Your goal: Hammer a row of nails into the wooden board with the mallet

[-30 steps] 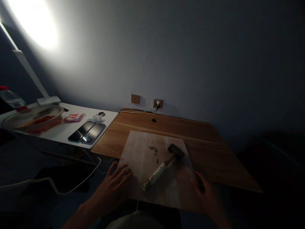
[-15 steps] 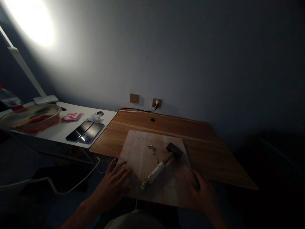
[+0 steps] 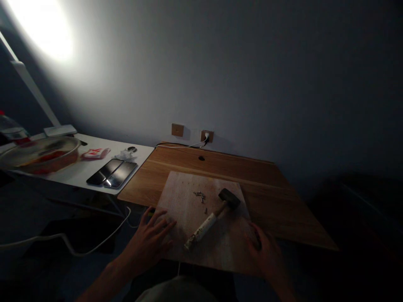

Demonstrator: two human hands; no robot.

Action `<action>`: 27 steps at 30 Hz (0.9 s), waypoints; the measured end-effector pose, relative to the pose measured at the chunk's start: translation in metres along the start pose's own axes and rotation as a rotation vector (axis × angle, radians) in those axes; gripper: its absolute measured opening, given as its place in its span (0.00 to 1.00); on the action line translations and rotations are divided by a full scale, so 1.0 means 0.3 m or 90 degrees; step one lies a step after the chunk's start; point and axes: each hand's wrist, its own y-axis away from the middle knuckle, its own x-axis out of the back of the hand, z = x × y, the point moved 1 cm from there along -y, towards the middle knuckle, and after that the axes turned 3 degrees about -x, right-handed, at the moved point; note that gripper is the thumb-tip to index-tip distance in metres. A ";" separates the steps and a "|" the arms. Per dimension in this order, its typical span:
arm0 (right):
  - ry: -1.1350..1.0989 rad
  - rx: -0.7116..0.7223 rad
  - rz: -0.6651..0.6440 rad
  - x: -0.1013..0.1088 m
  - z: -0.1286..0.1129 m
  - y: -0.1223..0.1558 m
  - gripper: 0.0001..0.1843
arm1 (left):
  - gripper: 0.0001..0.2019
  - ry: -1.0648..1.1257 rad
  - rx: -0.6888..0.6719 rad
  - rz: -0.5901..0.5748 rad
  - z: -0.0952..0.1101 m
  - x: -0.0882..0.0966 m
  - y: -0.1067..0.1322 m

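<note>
A pale wooden board (image 3: pixel 176 201) lies on the brown wooden table. Across it a hammer (image 3: pixel 204 228) rests at a slant, its dark head toward the far right and its whitish, worn handle toward me. Several small metal screws (image 3: pixel 200 194) lie loose beyond the handle, and one lone screw (image 3: pixel 205 210) is closer to it. My left hand (image 3: pixel 153 233) rests with spread fingers over the board's left edge, open. At the right edge, my right hand (image 3: pixel 264 249) touches the board, thumb and fingers apart, holding nothing I can see; shadow covers part of it.
A white side table (image 3: pixel 94 182) on the left bears two phones (image 3: pixel 115 173), a red-and-white packet (image 3: pixel 96 153), a large round basin (image 3: pixel 63 165), a bottle (image 3: pixel 14 132) and a lamp (image 3: pixel 59 130). Cables run from the wall socket (image 3: pixel 207 136) behind the brown table (image 3: pixel 252 165).
The lone screw has turned and shifted slightly to the left on the board. Both hands stay at the board's edges, and the hammer lies as before.
</note>
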 end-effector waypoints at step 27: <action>0.077 0.055 0.003 -0.009 0.002 -0.001 0.29 | 0.15 0.045 0.027 -0.011 -0.001 -0.018 0.010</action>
